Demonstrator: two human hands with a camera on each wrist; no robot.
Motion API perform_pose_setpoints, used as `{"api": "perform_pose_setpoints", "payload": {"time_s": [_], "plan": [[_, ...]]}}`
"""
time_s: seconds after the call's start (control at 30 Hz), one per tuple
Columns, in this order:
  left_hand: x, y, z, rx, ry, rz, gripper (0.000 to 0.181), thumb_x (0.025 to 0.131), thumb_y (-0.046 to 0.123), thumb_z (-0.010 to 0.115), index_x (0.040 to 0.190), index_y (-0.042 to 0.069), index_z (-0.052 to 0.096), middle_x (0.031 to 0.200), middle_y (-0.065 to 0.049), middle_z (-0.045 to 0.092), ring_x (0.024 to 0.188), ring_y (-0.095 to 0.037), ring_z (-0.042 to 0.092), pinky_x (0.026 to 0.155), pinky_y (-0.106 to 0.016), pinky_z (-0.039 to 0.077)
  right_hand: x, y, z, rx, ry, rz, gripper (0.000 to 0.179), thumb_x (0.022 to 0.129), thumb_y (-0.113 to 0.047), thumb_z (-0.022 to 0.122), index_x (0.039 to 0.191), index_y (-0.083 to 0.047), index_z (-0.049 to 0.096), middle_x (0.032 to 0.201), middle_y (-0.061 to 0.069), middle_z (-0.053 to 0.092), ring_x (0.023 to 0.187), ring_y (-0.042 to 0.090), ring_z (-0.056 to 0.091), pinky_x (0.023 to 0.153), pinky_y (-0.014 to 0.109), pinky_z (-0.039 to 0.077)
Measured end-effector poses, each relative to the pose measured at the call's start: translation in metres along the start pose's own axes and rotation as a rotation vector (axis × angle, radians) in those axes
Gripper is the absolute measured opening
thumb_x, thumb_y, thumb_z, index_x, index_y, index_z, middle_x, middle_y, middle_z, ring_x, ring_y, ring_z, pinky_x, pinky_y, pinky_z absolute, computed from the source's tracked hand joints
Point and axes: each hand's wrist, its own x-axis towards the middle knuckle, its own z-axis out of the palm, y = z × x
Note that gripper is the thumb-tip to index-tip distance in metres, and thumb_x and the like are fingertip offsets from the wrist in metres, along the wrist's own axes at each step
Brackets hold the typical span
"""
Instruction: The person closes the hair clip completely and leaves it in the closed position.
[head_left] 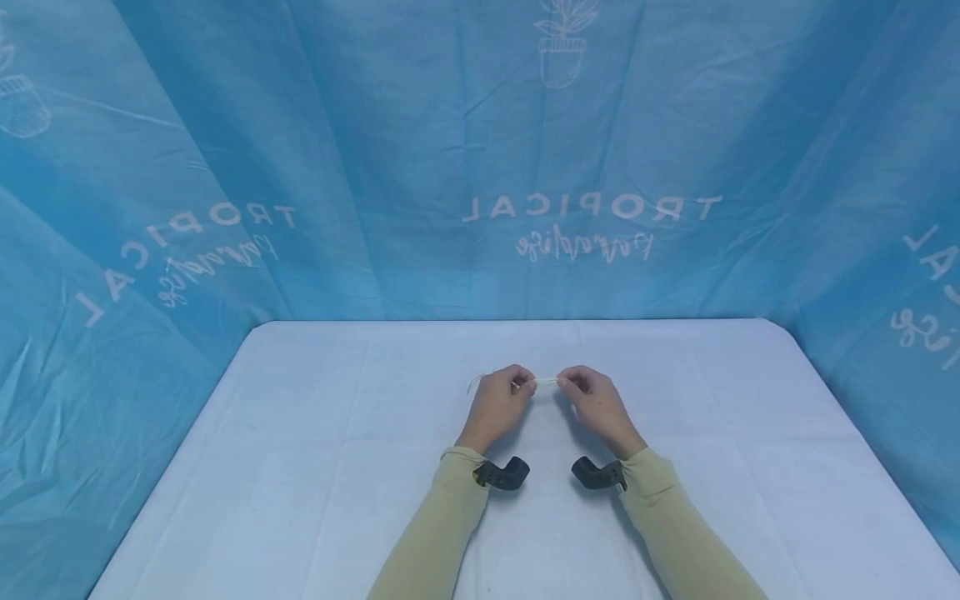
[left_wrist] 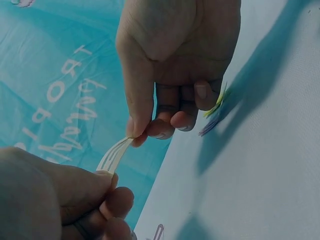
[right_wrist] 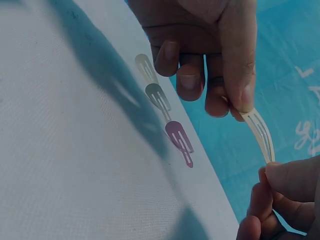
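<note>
A slim cream snap hair clip point(head_left: 547, 381) with long slots spans the space between the two hands. Thumb and index finger of my left hand point(head_left: 499, 404) pinch one end of it; those of my right hand point(head_left: 600, 407) pinch the other. In the left wrist view the clip point(left_wrist: 114, 154) bows slightly, and the right wrist view shows it point(right_wrist: 260, 134) curved too. Behind the left hand in that view, a cream clip point(right_wrist: 143, 65), a grey-green clip point(right_wrist: 155, 95) and a purple clip point(right_wrist: 177, 134) line up, overlapping end to end.
Small yellow and purple pieces point(left_wrist: 215, 112) show behind the right hand in the left wrist view. A pinkish clip point(left_wrist: 159, 231) peeks in at its bottom edge. The white-covered table point(head_left: 360, 467) meets blue curtains point(head_left: 420, 167) behind and at both sides.
</note>
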Motion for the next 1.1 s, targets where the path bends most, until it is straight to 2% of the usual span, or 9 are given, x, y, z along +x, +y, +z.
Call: {"api": "perform_pose_setpoints", "payload": {"time_s": [0.13,0.47,0.8,1.1], "plan": [[0.0001,0.0011,0.0004,0.004,0.003,0.001,0.013,0.099,0.020,0.065,0.103,0.010,0.073,0.084,0.005,0.065,0.068,-0.008,0.052,0.063,-0.024,0.044,0.0003,0.0004,0.0001,0.013,0.038,0.003,0.029,0.103,-0.025,0.057,0.116,0.000,0.065,0.112,0.016,0.066,0.101,0.028,0.059,0.079,0.034,0.047],[0.0006,0.0019,0.0004,0.034,0.029,0.026,0.011,0.098,0.019,0.066,0.101,0.011,0.073,0.083,0.005,0.066,0.068,-0.007,0.052,0.064,-0.024,0.044,0.0015,0.0002,-0.0004,0.059,0.082,0.006,0.023,0.100,-0.022,0.063,0.109,-0.002,0.068,0.099,0.011,0.064,0.085,0.022,0.054,0.070,0.032,0.045],[0.0015,-0.0032,0.0040,0.073,0.064,0.108,0.011,0.097,0.020,0.068,0.100,0.013,0.074,0.084,0.006,0.067,0.067,-0.006,0.052,0.064,-0.023,0.045,0.0007,-0.0010,-0.0017,0.026,0.095,0.028,0.031,0.102,-0.025,0.058,0.116,0.000,0.068,0.111,0.015,0.067,0.100,0.027,0.059,0.079,0.033,0.046],[-0.0012,0.0014,0.0009,0.085,0.045,0.166,0.011,0.095,0.022,0.072,0.101,0.015,0.078,0.089,0.006,0.069,0.073,-0.008,0.054,0.068,-0.023,0.046,-0.0004,-0.0030,-0.0028,0.030,0.107,0.062,0.036,0.102,-0.028,0.059,0.119,0.001,0.069,0.116,0.017,0.068,0.108,0.029,0.060,0.084,0.036,0.045]]}}
